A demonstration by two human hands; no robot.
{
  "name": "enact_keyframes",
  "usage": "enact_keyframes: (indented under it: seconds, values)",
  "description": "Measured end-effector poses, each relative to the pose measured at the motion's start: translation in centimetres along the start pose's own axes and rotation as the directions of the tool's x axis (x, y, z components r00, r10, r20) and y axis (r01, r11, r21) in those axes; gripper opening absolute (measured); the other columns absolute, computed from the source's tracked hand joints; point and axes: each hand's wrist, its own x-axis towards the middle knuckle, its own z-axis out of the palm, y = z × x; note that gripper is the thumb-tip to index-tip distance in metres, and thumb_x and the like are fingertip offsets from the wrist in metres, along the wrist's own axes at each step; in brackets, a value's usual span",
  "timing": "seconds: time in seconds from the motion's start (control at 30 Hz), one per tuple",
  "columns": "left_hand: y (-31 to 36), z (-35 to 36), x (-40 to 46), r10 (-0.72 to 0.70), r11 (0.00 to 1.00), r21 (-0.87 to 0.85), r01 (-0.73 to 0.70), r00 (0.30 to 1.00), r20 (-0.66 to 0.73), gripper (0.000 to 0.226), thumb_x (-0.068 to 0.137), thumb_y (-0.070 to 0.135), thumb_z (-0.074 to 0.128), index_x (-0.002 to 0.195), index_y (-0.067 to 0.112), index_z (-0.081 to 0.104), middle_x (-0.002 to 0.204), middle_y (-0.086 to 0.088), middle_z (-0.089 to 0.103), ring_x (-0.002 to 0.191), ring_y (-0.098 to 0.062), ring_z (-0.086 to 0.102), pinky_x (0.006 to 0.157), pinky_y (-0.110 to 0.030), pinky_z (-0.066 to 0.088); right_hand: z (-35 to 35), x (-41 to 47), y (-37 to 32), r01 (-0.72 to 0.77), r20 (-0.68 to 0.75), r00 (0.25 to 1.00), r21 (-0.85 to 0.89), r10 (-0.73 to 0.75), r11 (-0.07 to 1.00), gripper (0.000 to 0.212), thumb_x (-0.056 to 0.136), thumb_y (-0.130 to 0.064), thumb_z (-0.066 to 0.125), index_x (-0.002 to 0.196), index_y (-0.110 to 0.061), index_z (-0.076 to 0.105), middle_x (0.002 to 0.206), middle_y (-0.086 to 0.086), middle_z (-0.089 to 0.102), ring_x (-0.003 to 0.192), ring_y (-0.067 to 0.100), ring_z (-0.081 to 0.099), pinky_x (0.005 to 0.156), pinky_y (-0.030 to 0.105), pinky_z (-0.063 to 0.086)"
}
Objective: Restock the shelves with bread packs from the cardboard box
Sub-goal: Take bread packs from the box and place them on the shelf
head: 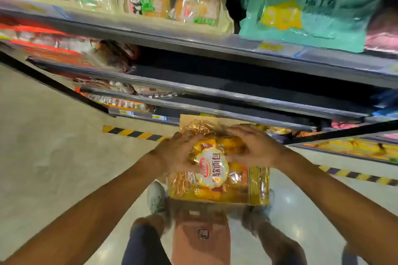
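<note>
I hold a yellow bread pack (217,170) with a white label in front of me, low before the shelves. My left hand (178,153) grips its left side and my right hand (256,148) grips its upper right side. Behind the pack, a flap of the brown cardboard box (193,119) shows on the floor at the foot of the shelving. The middle shelves (237,75) are dark and open at centre and right. More yellow packs (355,146) lie on a low shelf at the right.
The top shelf carries cream bread bags (172,0) and a teal bag (312,6). Red and brown packs (75,49) fill the left of the middle shelves. Yellow-black hazard tape (133,133) lines the floor. My feet and a brown bag (201,236) are below.
</note>
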Motion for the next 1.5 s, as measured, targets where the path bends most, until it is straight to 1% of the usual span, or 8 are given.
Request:
enact_keyframes:
  seconds: [0.13, 0.3, 0.5, 0.83, 1.03, 1.23, 1.37, 1.5]
  values:
    - [-1.2, 1.6, 4.2, 0.061, 0.995, -0.087, -0.053, 0.993, 0.096, 0.115, 0.06, 0.08, 0.072, 0.151, 0.05, 0.009, 0.16, 0.01, 0.029, 0.143, -0.017, 0.035, 0.113, -0.037, 0.036, 1.7, 3.8, 3.2, 0.045, 0.089, 0.995, 0.005, -0.046, 0.999, 0.112, 0.057, -0.099, 0.046, 0.152, -0.042, 0.031, 0.155, -0.014, 0.039, 0.141, 0.013, 0.037, 0.115, 0.038, 0.037]
    - [-2.2, 3.0, 7.2, 0.204, 0.952, -0.234, -0.195, 0.979, 0.016, 0.1, 0.057, 0.062, 0.087, 0.142, 0.048, 0.037, 0.137, 0.027, 0.052, 0.12, 0.005, 0.052, 0.102, -0.023, 0.046, 3.6, 5.8, 4.2, 0.121, 0.13, 0.978, 0.294, -0.165, 0.948, 0.065, 0.069, -0.073, 0.071, 0.128, -0.047, 0.058, 0.116, -0.025, 0.069, 0.106, -0.004, 0.065, 0.099, 0.03, 0.053]
    - [-3.5, 4.3, 10.3, 0.226, 0.958, -0.145, -0.246, 0.964, -0.143, 0.095, 0.053, 0.059, 0.089, 0.133, 0.057, 0.037, 0.128, 0.036, 0.05, 0.115, 0.02, 0.046, 0.104, -0.028, 0.045, 3.7, 6.3, 4.1, 0.194, -0.027, 0.981, 0.044, -0.193, 0.98, 0.071, 0.063, -0.089, 0.055, 0.108, -0.035, 0.068, 0.097, -0.015, 0.073, 0.088, 0.001, 0.068, 0.085, 0.037, 0.057]
    - [-1.7, 3.5, 7.0, 0.253, 0.966, 0.037, -0.257, 0.901, -0.353, 0.097, 0.057, 0.067, 0.082, 0.141, 0.047, 0.037, 0.13, 0.021, 0.055, 0.115, -0.009, 0.058, 0.095, -0.028, 0.048, 4.3, 4.4, 2.9, 0.144, -0.116, 0.983, 0.034, -0.14, 0.989, 0.052, 0.072, -0.069, 0.07, 0.106, -0.03, 0.072, 0.096, -0.012, 0.077, 0.086, 0.007, 0.074, 0.089, 0.04, 0.059]
    - [-1.0, 4.3, 3.0, 0.247, 0.961, 0.045, -0.274, 0.769, -0.589, 0.076, 0.081, 0.063, 0.062, 0.149, 0.038, 0.036, 0.135, 0.021, 0.049, 0.118, 0.0, 0.051, 0.098, -0.022, 0.044, 3.4, 0.4, 2.7, 0.129, -0.233, 0.968, 0.12, -0.099, 0.984, 0.051, 0.075, -0.065, 0.068, 0.093, -0.018, 0.077, 0.086, 0.0, 0.079, 0.078, 0.019, 0.076, 0.079, 0.036, 0.06]
    - [-0.6, 4.4, 1.4, 0.017, 0.828, -0.204, -0.523, 0.387, -0.922, 0.063, 0.098, 0.05, 0.054, 0.151, 0.025, 0.031, 0.146, 0.005, 0.041, 0.129, -0.004, 0.049, 0.109, -0.024, 0.04, 3.1, -3.7, 4.0, 0.351, -0.594, 0.801, 0.375, -0.067, 0.858, 0.046, 0.083, -0.055, 0.069, 0.107, -0.017, 0.075, 0.097, 0.001, 0.079, 0.089, 0.023, 0.076, 0.086, 0.039, 0.059]
    - [1.3, 5.7, 1.4, -0.096, 0.345, -0.619, -0.706, 0.63, -0.771, 0.055, 0.095, 0.057, 0.055, 0.139, 0.025, 0.046, 0.135, -0.007, 0.06, 0.111, -0.021, 0.069, 0.1, -0.047, 0.053, 4.4, -3.9, 4.1, 0.475, -0.774, 0.633, 0.412, 0.024, 0.778, 0.045, 0.087, -0.053, 0.068, 0.108, -0.014, 0.073, 0.097, -0.001, 0.078, 0.087, 0.016, 0.076, 0.09, 0.043, 0.059]
    - [4.0, 8.7, 2.3, 0.022, 0.24, -0.72, -0.652, 0.745, -0.667, 0.067, 0.087, 0.047, 0.071, 0.143, 0.025, 0.041, 0.135, 0.001, 0.064, 0.116, -0.019, 0.067, 0.091, -0.04, 0.057, 5.6, -3.6, 3.4, 0.436, -0.848, 0.518, 0.373, 0.111, 0.819, 0.051, 0.085, -0.061, 0.067, 0.112, -0.018, 0.066, 0.1, -0.005, 0.074, 0.088, 0.01, 0.072, 0.082, 0.032, 0.058]
